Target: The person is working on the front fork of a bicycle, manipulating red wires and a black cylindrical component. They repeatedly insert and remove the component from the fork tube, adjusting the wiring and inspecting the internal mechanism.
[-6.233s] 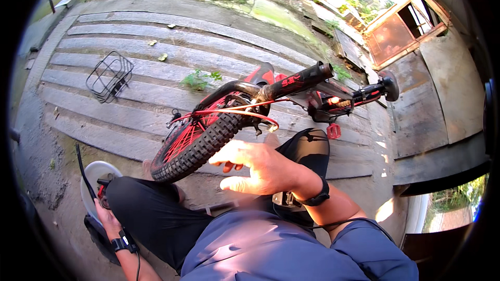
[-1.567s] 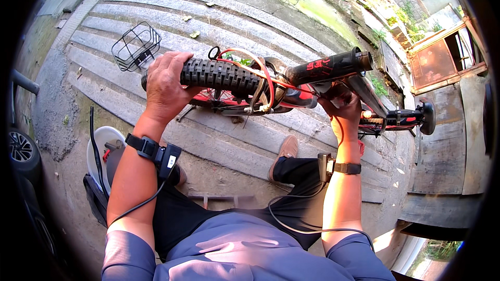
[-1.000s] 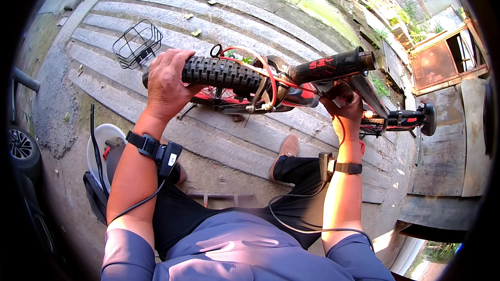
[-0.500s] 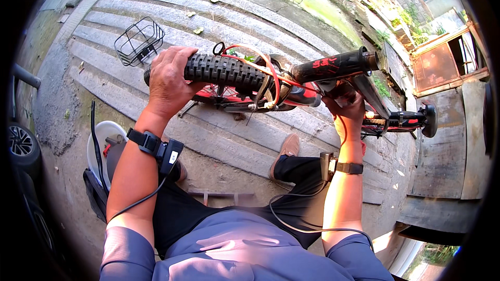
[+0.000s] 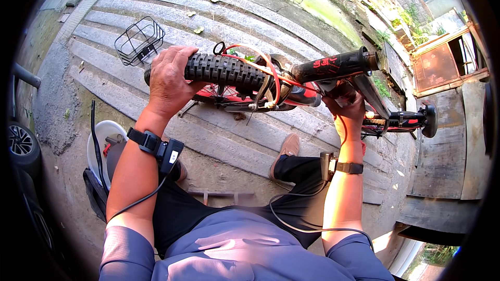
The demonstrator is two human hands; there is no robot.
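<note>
A small bicycle with a knobbly black tire [image 5: 226,70] and a red rim lies across the view in front of me. My left hand [image 5: 171,75] is closed over the tire's left end, fingers across the top and thumb on the near side. A thick black tube [image 5: 330,66] with red markings runs rightward from beside the wheel. Below it, my right hand [image 5: 345,105] is wrapped round part of the bicycle frame; its fingertips are partly hidden in shadow. Red cables [image 5: 270,70] loop around the brake arms between the hands. A black saddle [image 5: 429,120] shows at the far right.
A black wire basket [image 5: 139,40] sits beyond my left hand on the grooved concrete [image 5: 224,143]. By my left forearm stands a white bucket [image 5: 99,143] containing tools. A car wheel [image 5: 22,143] is at the left edge; wooden boards [image 5: 442,145] and a rusty panel [image 5: 435,67] are at right.
</note>
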